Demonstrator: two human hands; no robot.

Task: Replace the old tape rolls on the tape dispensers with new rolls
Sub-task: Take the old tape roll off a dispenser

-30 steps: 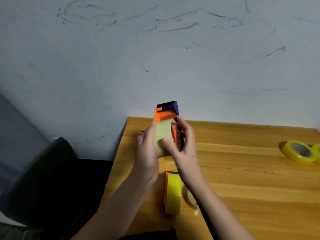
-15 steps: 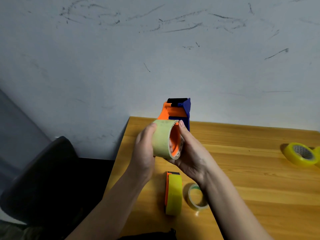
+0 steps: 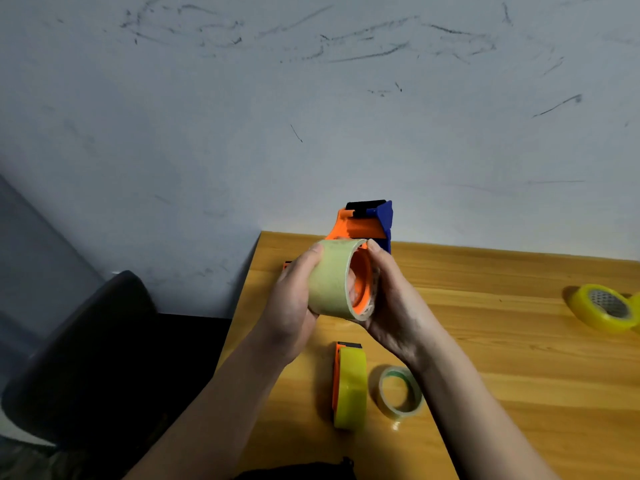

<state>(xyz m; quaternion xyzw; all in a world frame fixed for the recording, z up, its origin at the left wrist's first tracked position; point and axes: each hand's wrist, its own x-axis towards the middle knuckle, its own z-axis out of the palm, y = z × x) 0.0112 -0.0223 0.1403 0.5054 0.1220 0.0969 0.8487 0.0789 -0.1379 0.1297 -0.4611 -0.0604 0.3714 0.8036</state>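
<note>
Head view — pale tape roll (image 3: 329,277) clasped between both hands' fingers (image 3: 313,252).

We find open worktop (image 3: 502,341) between the rolls (image 3: 604,306) at right and the dispenser (image 3: 349,386) near us.

I see both hands raised over the wooden table (image 3: 519,341), holding an orange and blue tape dispenser (image 3: 363,221). My left hand (image 3: 291,306) wraps the outside of a pale green roll (image 3: 329,278) sitting on the dispenser's orange hub, while my right hand (image 3: 394,306) cups its open side. Below lies a second dispenser (image 3: 349,386) loaded with yellow tape, just beside a thin spent ring (image 3: 398,393). A yellow roll (image 3: 602,306) rests far right.
</note>
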